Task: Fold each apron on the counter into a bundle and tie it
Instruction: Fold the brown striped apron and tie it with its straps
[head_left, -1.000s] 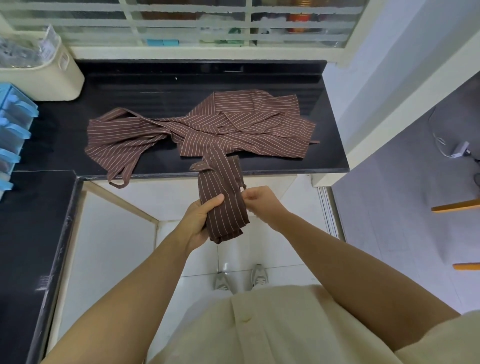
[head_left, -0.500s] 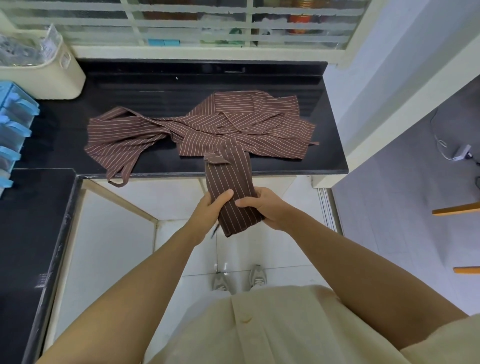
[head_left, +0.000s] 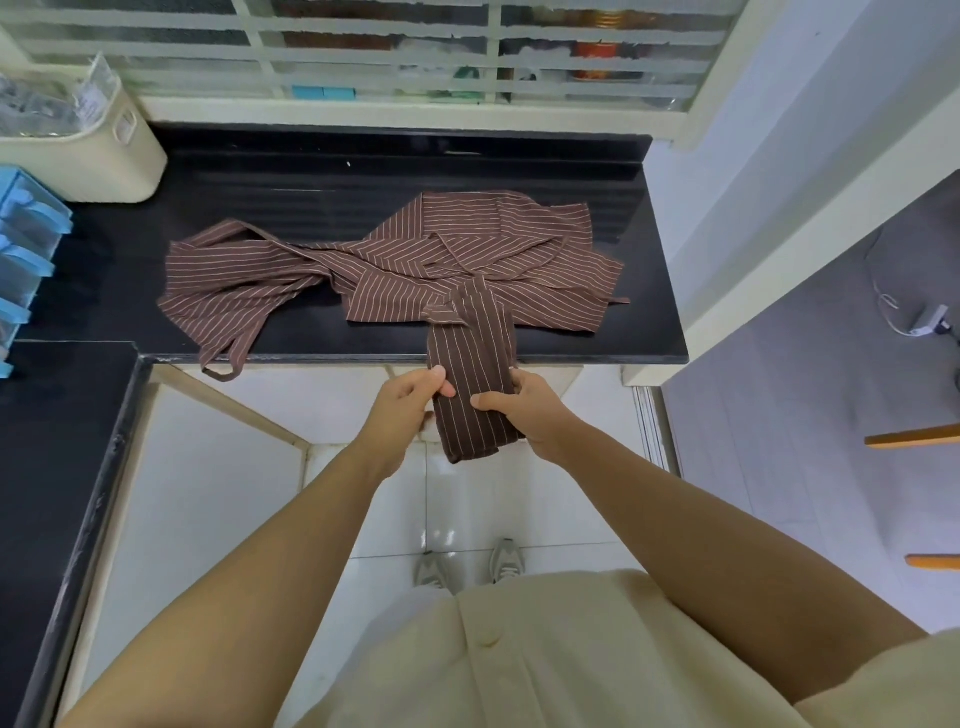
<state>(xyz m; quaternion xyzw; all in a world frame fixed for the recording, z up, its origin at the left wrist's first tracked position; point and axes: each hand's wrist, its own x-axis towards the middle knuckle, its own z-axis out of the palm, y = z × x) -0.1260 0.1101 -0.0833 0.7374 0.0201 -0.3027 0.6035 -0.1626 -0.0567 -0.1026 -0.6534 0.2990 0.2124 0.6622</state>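
Apron fold (head_left: 475, 374), one, left hand (head_left: 410, 402), right hand (head_left: 524, 410) gripping

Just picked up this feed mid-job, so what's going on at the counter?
A person stands at the black counter, both hands on a folded length of brown striped apron hanging over its front edge: the left hand pinches one side, the right hand grips the other. The rest of the fabric lies crumpled on the counter, untied.
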